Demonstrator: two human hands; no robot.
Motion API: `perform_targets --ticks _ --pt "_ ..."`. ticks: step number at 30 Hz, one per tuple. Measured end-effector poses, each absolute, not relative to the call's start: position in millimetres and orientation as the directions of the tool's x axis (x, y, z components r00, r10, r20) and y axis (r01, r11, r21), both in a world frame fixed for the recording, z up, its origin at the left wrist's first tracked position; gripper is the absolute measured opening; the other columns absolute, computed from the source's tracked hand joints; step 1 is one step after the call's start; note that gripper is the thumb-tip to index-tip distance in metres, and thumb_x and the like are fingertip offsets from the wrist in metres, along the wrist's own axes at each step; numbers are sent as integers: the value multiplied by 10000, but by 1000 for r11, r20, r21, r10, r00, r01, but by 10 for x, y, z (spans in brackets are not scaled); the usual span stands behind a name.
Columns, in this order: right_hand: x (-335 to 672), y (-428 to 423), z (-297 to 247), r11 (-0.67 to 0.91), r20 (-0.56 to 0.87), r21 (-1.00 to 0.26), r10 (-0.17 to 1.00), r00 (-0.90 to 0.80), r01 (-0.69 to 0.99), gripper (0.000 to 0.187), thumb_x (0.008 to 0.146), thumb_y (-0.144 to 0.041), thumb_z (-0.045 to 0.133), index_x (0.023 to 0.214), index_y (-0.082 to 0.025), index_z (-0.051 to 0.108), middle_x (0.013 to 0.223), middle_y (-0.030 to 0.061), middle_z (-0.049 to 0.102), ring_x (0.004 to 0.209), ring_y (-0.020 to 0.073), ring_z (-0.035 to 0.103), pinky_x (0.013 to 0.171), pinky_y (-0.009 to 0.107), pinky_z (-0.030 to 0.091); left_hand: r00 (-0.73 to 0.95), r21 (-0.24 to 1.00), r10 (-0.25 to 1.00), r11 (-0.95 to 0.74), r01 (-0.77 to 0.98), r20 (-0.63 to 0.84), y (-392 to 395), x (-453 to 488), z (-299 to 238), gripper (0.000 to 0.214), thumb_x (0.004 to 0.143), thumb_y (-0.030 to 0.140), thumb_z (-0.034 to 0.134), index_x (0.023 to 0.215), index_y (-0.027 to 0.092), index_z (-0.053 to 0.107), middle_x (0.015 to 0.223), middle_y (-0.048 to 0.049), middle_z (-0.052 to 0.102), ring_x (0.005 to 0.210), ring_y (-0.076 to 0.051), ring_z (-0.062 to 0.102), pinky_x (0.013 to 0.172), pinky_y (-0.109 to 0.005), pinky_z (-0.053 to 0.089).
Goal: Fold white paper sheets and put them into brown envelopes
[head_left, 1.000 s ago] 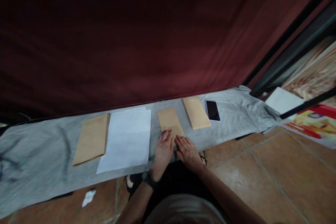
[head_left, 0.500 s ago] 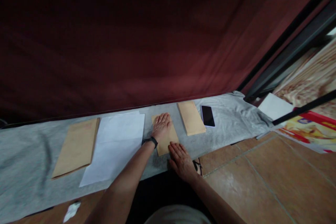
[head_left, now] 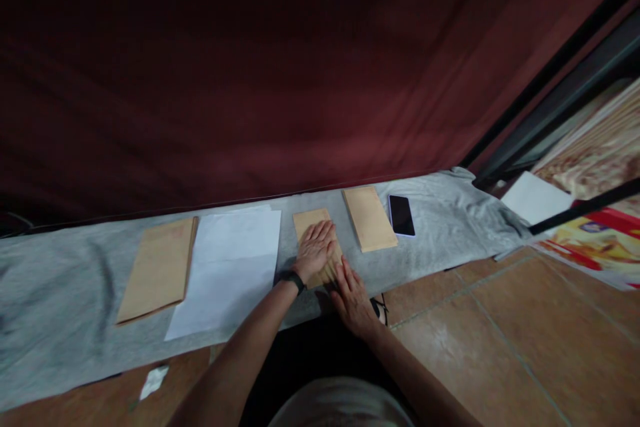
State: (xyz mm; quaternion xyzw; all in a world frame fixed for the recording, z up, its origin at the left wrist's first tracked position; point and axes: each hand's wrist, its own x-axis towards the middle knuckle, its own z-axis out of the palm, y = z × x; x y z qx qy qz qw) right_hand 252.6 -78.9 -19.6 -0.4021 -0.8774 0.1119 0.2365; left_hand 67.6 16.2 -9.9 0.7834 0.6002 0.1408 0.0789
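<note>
A brown paper envelope [head_left: 309, 219] lies on the grey cloth in front of me, partly covered by both hands. Across its middle rests my left hand [head_left: 316, 248], flat with the fingers stretched out, a dark band on its wrist. My right hand [head_left: 353, 297] lies with extended fingers on the envelope's near right edge. To the right is a stack of similar brown envelopes [head_left: 370, 219]. White paper sheets [head_left: 230, 273] lie to the left, beside a pile of larger brown envelopes [head_left: 159, 270].
A phone [head_left: 401, 215] lies right of the envelope stack. The grey cloth [head_left: 445, 213] covers a long narrow surface against a dark red curtain [head_left: 280, 113]. A crumpled white tissue [head_left: 153, 381] is on the tiled floor [head_left: 465, 340]. A colourful box [head_left: 595, 243] stands at the right.
My left hand has slid nearer to me along the envelope, uncovering its far end. My right hand has shifted slightly up the right edge. The view has turned a little.
</note>
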Motion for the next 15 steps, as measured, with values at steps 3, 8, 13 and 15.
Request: perform_targets --ticks 3,8,13,15 --pt "2515 -800 -189 661 324 -364 750 -577 656 712 1022 -276 389 1612 -130 19 1662 174 132 1531 283 178 1151 502 394 283 304 950 -310 901 129 6 699 -103 549 995 294 322 1534 202 363 1608 -59 375 1512 -194 261 1256 -437 147" --pt "2503 -820 -225 670 326 -335 742 -585 663 693 1044 -332 346 1611 -127 5 1659 148 187 1541 277 131 1203 531 300 309 291 943 -331 897 122 -230 764 -113 558 1000 295 319 1545 175 334 1624 -79 338 1521 -213 237 1250 -442 160" --pt "2508 -831 -270 668 335 -333 744 -578 666 678 1056 -372 314 1610 -122 14 1657 162 194 1536 280 157 1203 540 291 346 276 933 -359 891 98 -430 824 -96 545 1012 287 313 1549 193 334 1622 -68 345 1525 -223 227 1249 -449 153" --pt "2506 -826 -264 665 329 -330 746 -579 670 689 1055 -384 317 1608 -116 6 1659 179 164 1535 289 161 1191 545 308 363 276 927 -374 885 94 -511 835 -85 554 1010 292 328 1558 217 313 1622 -56 347 1527 -218 220 1248 -444 150"
